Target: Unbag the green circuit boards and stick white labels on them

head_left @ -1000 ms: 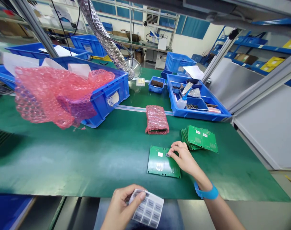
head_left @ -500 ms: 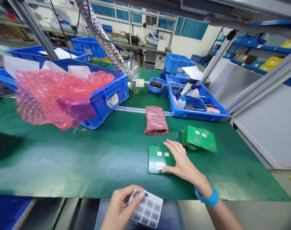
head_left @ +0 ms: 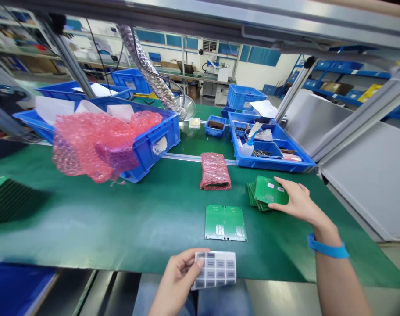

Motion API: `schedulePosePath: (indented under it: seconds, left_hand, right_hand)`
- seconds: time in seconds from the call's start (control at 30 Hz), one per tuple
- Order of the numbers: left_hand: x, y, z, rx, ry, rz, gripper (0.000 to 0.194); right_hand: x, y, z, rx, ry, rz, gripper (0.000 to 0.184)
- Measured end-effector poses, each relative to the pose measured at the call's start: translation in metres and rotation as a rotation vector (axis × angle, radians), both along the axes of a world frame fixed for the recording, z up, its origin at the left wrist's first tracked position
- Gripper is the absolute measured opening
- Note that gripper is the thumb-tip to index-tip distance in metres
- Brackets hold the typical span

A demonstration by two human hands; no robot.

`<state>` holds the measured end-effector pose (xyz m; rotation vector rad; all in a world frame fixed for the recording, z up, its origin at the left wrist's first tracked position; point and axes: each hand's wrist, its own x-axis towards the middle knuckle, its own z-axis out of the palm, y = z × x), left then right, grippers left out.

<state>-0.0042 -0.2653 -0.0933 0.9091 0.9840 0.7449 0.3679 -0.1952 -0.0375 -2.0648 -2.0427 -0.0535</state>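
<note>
Far left, a stack of boards [head_left: 9,199] sits at the edge of view, then comes the blue bin [head_left: 170,133] with pink bubble wrap [head_left: 80,136] spilling over its side, and here's your left hand [head_left: 178,278], pinching the label sheet [head_left: 219,268] by its left edge, thumb on top. The wrapped package [head_left: 215,171] lies farther back on the green table [head_left: 121,228], and in front of it, flat, is the single board [head_left: 225,223], longer side running left to right: ahead and to the right of your left hand, to the left of your right, with your left looking the nearer. On past the blue tray [head_left: 272,165] to the right-hand stack [head_left: 251,196], where your right hand [head_left: 300,199] reaches around its top board [head_left: 265,189], thumb and fingers spread; gripping or merely resting, I can't tell. And the count: one bin, one sheet, its labels partly covered so no total, one package, one single board, one tray, two stacks too overlapped to number, and two pale labels on that top board.
</note>
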Motion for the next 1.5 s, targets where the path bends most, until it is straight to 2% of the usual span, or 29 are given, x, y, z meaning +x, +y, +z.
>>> schedulePosePath:
  seconds: [0.03,0.1,0.13,0.17,0.2,0.23,0.3,0.4,0.5,0.63,0.7,0.8,0.87,0.97,1.1,1.2,1.3,1.4,1.5]
  left_hand:
    - [0.003,-0.001,-0.002,0.003,-0.008,0.006,0.041]
    - [0.007,-0.002,-0.004,0.009,-0.015,0.023,0.045]
    - [0.009,-0.002,-0.004,0.01,-0.017,0.029,0.046]
    - [0.011,-0.003,-0.003,0.012,-0.018,0.032,0.047]
    - [0.013,-0.003,-0.002,0.012,-0.026,0.03,0.046]
    - [0.014,-0.003,-0.001,0.012,-0.04,0.028,0.045]
    - [0.015,-0.004,0.003,0.012,-0.091,0.028,0.039]
    - [0.016,-0.005,0.007,0.014,-0.173,0.06,0.032]
    - [0.016,-0.007,0.009,-0.042,-0.262,0.103,0.031]
    - [0.016,-0.009,0.01,-0.147,-0.395,0.137,0.03]
    - [0.015,-0.009,0.01,-0.131,-0.368,0.148,0.029]
    - [0.013,-0.008,0.009,-0.031,-0.267,0.134,0.028]
    - [0.012,-0.006,0.01,0.02,-0.222,0.127,0.028]
    - [0.012,-0.005,0.015,0.031,-0.223,0.13,0.03]
    - [0.012,-0.006,0.019,-0.14,-0.393,0.111,0.031]
    - [0.011,-0.005,0.017,-0.234,-0.483,0.1,0.026]
    - [0.01,-0.002,0.012,-0.22,-0.468,0.102,0.025]
    - [0.008,0.001,0.001,-0.215,-0.357,0.119,0.034]
    - [0.006,0.001,-0.012,-0.188,-0.235,0.11,0.043]
  right_hand:
    - [-0.002,0.0,-0.003,0.006,0.005,-0.018,0.086]
    - [-0.027,-0.007,-0.004,0.077,0.054,0.033,0.079]
    - [-0.048,-0.015,-0.004,0.139,0.097,0.094,0.069]
    - [-0.073,-0.024,-0.002,0.141,0.196,0.214,0.052]
    - [-0.098,-0.035,-0.001,0.086,0.322,0.322,0.033]
    - [-0.123,-0.046,-0.001,0.019,0.412,0.403,0.021]
    - [-0.162,-0.066,-0.003,-0.018,0.456,0.487,0.014]
    - [-0.191,-0.082,-0.012,0.114,0.347,0.48,0.012]
    - [-0.196,-0.087,-0.019,0.275,0.259,0.481,0.014]
    - [-0.198,-0.088,-0.019,0.398,0.303,0.563,0.018]
    - [-0.2,-0.088,-0.017,0.388,0.44,0.562,0.013]
    - [-0.205,-0.084,-0.015,0.267,0.636,0.503,0.009]
    - [-0.208,-0.081,-0.017,0.259,0.594,0.513,0.015]
    - [-0.211,-0.078,-0.025,0.342,0.437,0.584,0.027]
    - [-0.213,-0.081,-0.034,0.445,0.269,0.686,0.028]
    - [-0.217,-0.085,-0.035,0.438,0.296,0.704,0.028]
    - [-0.217,-0.081,-0.031,0.296,0.569,0.578,0.018]
    - [-0.201,-0.06,-0.032,0.087,0.926,0.311,0.007]
    - [-0.173,-0.025,-0.043,-0.058,1.002,0.116,0.013]
